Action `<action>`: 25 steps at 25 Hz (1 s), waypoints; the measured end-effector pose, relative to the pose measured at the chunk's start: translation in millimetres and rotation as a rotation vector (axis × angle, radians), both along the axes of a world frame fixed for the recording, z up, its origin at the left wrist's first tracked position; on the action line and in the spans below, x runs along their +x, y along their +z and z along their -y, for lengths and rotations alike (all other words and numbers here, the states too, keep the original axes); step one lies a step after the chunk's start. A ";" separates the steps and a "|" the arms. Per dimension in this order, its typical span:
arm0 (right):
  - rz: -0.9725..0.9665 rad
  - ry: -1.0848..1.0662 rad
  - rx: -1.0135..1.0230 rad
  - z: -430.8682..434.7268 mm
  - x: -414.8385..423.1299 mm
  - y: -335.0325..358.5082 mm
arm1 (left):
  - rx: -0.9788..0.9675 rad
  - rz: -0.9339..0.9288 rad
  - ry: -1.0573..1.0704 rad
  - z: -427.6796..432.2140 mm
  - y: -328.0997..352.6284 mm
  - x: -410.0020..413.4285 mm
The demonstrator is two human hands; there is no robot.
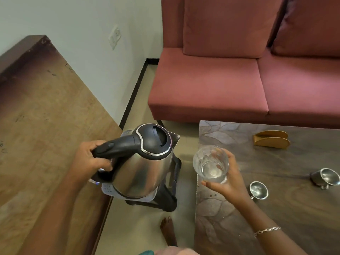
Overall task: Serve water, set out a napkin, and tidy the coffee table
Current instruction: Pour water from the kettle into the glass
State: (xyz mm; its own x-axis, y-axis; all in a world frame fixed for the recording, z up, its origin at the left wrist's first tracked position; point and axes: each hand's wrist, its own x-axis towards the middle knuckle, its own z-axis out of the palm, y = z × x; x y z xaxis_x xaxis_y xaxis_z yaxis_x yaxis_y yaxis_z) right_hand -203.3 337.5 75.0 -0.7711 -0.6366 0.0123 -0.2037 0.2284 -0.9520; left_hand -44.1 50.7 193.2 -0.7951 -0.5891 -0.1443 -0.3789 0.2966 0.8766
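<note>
Left hand (pixel 88 161) on kettle (pixel 141 162) handle, right hand (pixel 226 179) around glass (pixel 210 163) (some water inside).

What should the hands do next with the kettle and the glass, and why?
Probably move the kettle so its spout is over the glass, then tip it to pour. The left hand grips the kettle by its handle, held roughly upright. The right hand holds the glass just beside the spout, not under it, and the glass looks nearly empty.
</note>
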 end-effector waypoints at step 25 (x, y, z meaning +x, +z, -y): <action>0.040 0.026 -0.023 -28.7 12.1 -18.1 | -0.554 0.165 -0.625 -90.8 113.6 -64.3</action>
